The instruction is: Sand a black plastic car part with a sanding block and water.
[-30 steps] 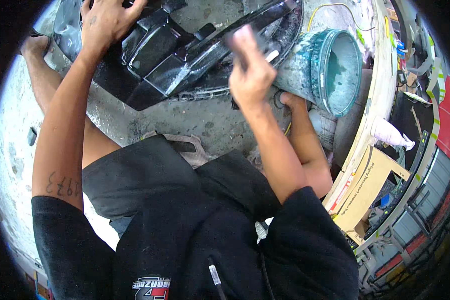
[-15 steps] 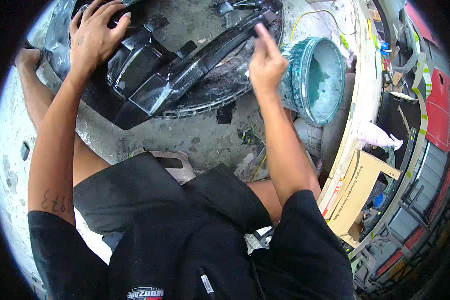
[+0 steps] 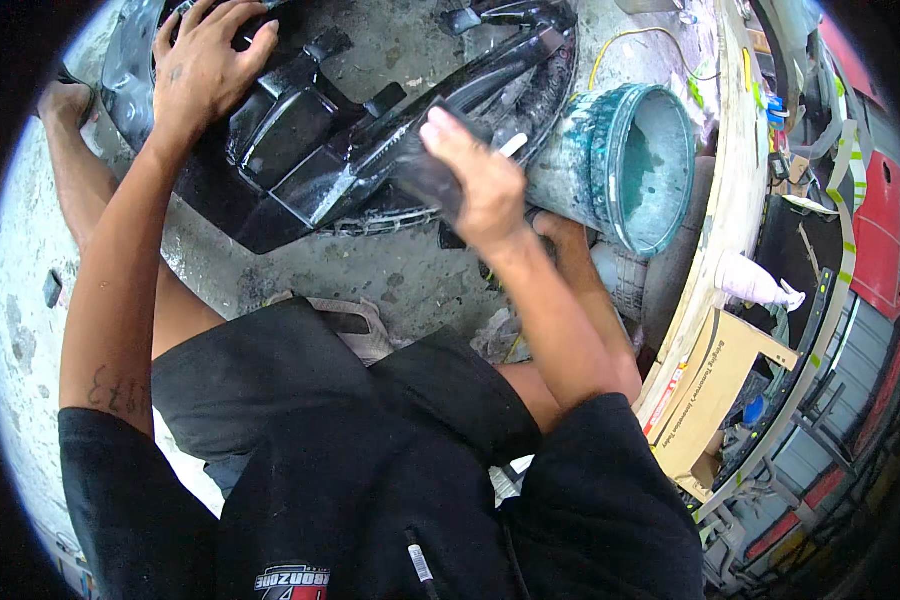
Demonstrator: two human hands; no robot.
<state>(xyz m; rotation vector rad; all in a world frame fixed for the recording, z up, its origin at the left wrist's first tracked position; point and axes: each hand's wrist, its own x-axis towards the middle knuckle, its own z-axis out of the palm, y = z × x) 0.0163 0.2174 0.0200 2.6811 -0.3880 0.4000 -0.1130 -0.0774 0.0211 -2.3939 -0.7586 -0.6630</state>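
Observation:
A wet, glossy black moulded car panel (image 3: pixel 300 180) with ribs and openings lies in front of me. My left hand (image 3: pixel 205 75) rests on its left part, fingers spread. My right hand (image 3: pixel 485 195), blurred by motion, is closed over a dark grey sheet (image 3: pixel 422 168) that looks like sandpaper. It is above the panel's right arm, close to the near edge. Whether the sheet touches the panel I cannot tell. Beneath the panel, a round black ring with a ribbed edge, like a tyre (image 3: pixel 395 218), partly shows.
Right of the panel, a teal-stained bucket (image 3: pixel 595 165) lies tipped, its mouth facing right. Beyond it runs a pale wooden beam (image 3: pixel 705 225), with a white bottle (image 3: pixel 755 280) and a cardboard box (image 3: pixel 715 400) alongside. My bare feet (image 3: pixel 68 105) are on the stained concrete floor (image 3: pixel 370 275).
My right hand has swung left and nearer to me, from beside the bucket to over the panel's right arm. The dark sheet now shows under it. My left hand stays spread on the panel.

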